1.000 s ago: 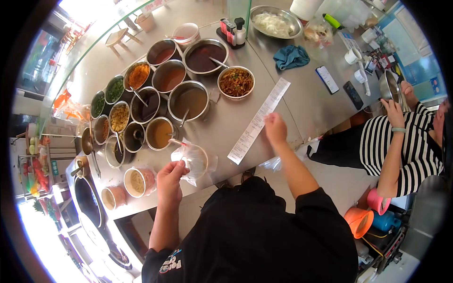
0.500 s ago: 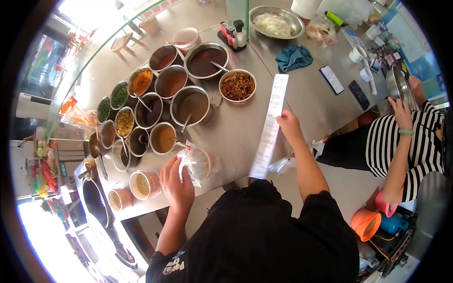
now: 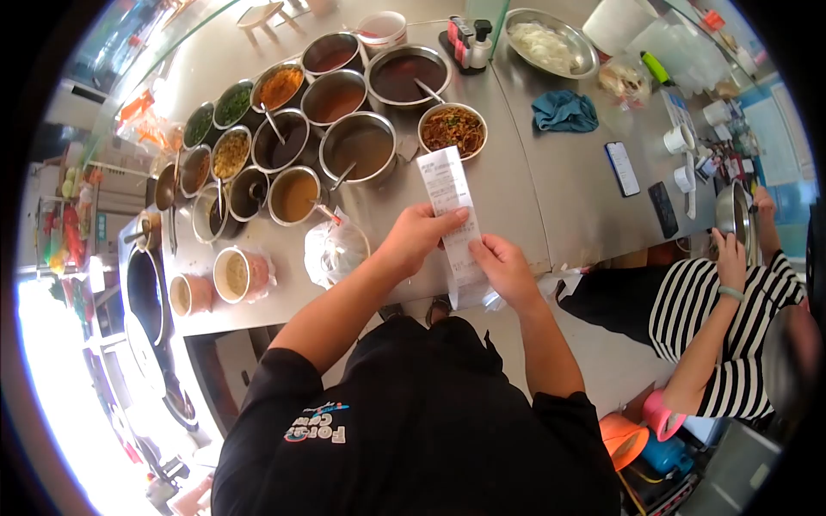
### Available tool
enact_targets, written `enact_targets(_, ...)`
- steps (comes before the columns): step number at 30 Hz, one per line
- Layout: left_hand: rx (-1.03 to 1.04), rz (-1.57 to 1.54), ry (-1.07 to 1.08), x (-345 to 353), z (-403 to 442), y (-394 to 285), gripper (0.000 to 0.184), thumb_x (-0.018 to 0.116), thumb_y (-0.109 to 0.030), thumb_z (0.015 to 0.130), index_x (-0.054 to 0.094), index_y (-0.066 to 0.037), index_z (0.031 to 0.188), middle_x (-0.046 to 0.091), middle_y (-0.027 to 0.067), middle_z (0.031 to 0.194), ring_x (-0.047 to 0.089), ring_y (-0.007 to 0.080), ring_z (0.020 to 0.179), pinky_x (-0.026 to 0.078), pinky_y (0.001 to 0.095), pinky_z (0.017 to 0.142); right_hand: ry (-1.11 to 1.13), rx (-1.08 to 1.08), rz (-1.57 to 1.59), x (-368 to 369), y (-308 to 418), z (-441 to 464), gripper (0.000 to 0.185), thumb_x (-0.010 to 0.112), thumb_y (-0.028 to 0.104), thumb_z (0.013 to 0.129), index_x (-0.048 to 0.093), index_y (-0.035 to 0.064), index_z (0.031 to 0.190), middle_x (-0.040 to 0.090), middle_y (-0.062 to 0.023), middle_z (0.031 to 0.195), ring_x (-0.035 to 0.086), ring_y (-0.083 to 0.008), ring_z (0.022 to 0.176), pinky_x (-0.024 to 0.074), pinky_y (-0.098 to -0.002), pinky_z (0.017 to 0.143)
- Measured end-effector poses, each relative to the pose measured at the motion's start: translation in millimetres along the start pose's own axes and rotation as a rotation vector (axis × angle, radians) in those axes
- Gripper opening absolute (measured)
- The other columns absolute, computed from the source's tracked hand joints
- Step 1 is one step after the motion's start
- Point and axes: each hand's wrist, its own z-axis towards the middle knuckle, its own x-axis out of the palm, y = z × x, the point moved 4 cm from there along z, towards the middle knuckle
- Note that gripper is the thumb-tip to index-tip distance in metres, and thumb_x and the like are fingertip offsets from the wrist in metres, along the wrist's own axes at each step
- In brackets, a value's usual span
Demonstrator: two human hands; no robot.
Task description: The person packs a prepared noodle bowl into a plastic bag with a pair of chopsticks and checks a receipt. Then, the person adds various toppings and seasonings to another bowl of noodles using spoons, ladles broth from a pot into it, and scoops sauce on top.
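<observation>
Both hands are closed on the receipt (image 3: 446,185), which hangs at an angle near the middle of the frame, its lower end over the counter's near edge. The left hand (image 3: 419,234) pinches it with the thumb laid across its printed face; the right hand (image 3: 506,268) grips its right edge a little lower. The receipt's top end overlaps the near rim of a bowl (image 3: 483,144) of reddish-brown shreds. Left of the hands, a white bag (image 3: 335,253) sits on the counter (image 3: 508,193), with two cups (image 3: 257,273) farther left. Pots (image 3: 389,165) of sauces and toppings crowd the upper left. A blue cloth (image 3: 564,112) and a phone (image 3: 622,169) lie at upper right. At the right edge, a person in stripes (image 3: 740,344) holds a metal pan (image 3: 732,211).
</observation>
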Motion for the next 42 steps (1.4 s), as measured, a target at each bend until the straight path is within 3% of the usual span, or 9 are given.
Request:
enact_targets(4,0.048,0.039,-0.012,1,4,-11,0.026,0.069,-0.021,0.090,0.066,0.000,0.104,0.068,0.0066,0.096,0.063,0.0144,0.084,0.050,0.0301,0.075,-0.025,0.023,-0.025,9,-8,5,0.028,0.054,0.024,0.099,0.064,-0.0024,0.096,0.059,0.0020,0.075,0.049,-0.0040,0.068,0.0427,-0.0230,0.062)
enact_targets(14,0.068,-0.149,-0.238,3,6,-5,0.021,0.067,-0.020,0.091,0.066,-0.001,0.101,0.068,0.0046,0.091,0.063,0.0131,0.082,0.050,0.0295,0.076,-0.347,-0.317,-0.224,11,11,-3,0.026,0.057,0.021,0.098,0.061,-0.0018,0.086,0.047,0.0033,0.063,0.040,-0.0042,0.059,0.0358,-0.0250,0.051)
enact_targets(17,0.273,-0.424,-0.349,-14,7,-24,0.018,0.066,-0.020,0.091,0.066,-0.003,0.096,0.068,0.0027,0.086,0.063,0.0114,0.074,0.049,0.0273,0.066,-0.441,-0.339,-0.266,-10,12,-5,0.027,0.056,0.022,0.099,0.061,-0.0016,0.086,0.048,0.0033,0.063,0.040,-0.0043,0.059,0.0359,-0.0249,0.052)
enact_targets(20,0.179,-0.352,0.005,-5,-3,-25,0.030,0.063,-0.017,0.092,0.059,0.003,0.114,0.066,0.0109,0.109,0.066,0.0230,0.098,0.052,0.0379,0.089,-0.491,-0.222,-0.180,-38,16,3,0.029,0.054,0.024,0.099,0.061,-0.0015,0.088,0.051,0.0033,0.067,0.041,-0.0045,0.061,0.0368,-0.0244,0.054)
enact_targets(27,-0.300,-0.174,0.383,11,-33,78,0.048,0.066,-0.028,0.090,0.056,0.004,0.124,0.063,0.0150,0.117,0.061,0.0279,0.109,0.047,0.0418,0.098,-0.567,-0.187,0.143,-90,13,54,0.032,0.052,0.028,0.100,0.060,-0.0021,0.093,0.055,0.0003,0.079,0.045,-0.0059,0.070,0.0404,-0.0243,0.063)
enact_targets(34,-0.325,-0.228,0.332,2,-35,103,0.033,0.060,-0.020,0.095,0.060,0.003,0.118,0.066,0.0126,0.110,0.065,0.0243,0.098,0.052,0.0397,0.088,-0.639,-0.325,-0.114,-138,-4,96,0.033,0.050,0.029,0.101,0.061,-0.0015,0.098,0.060,-0.0022,0.085,0.051,-0.0080,0.076,0.0437,-0.0245,0.070)
enact_targets(37,-0.348,-0.238,0.232,-2,-31,112,0.030,0.060,-0.018,0.095,0.061,0.004,0.115,0.066,0.0129,0.109,0.065,0.0240,0.099,0.052,0.0388,0.088,-0.643,-0.376,-0.240,-150,-12,105,0.034,0.052,0.030,0.099,0.061,-0.0023,0.094,0.058,-0.0037,0.075,0.052,-0.0115,0.068,0.0446,-0.0284,0.064)
enact_targets(40,-0.343,-0.258,0.138,-7,-21,123,0.030,0.060,-0.017,0.095,0.061,0.006,0.114,0.065,0.0147,0.111,0.065,0.0256,0.099,0.053,0.0405,0.089,-0.536,-0.215,-0.099,-161,-27,114,0.035,0.053,0.032,0.098,0.060,-0.0008,0.090,0.057,-0.0027,0.069,0.052,-0.0117,0.061,0.0450,-0.0313,0.058)
enact_targets(42,-0.334,-0.267,0.108,-10,-16,131,0.030,0.060,-0.017,0.095,0.061,0.006,0.114,0.065,0.0146,0.111,0.065,0.0253,0.099,0.052,0.0401,0.089,-0.568,-0.322,-0.354,-166,-28,120,0.034,0.056,0.033,0.097,0.060,0.0013,0.085,0.055,-0.0041,0.063,0.053,-0.0145,0.054,0.0439,-0.0340,0.053)
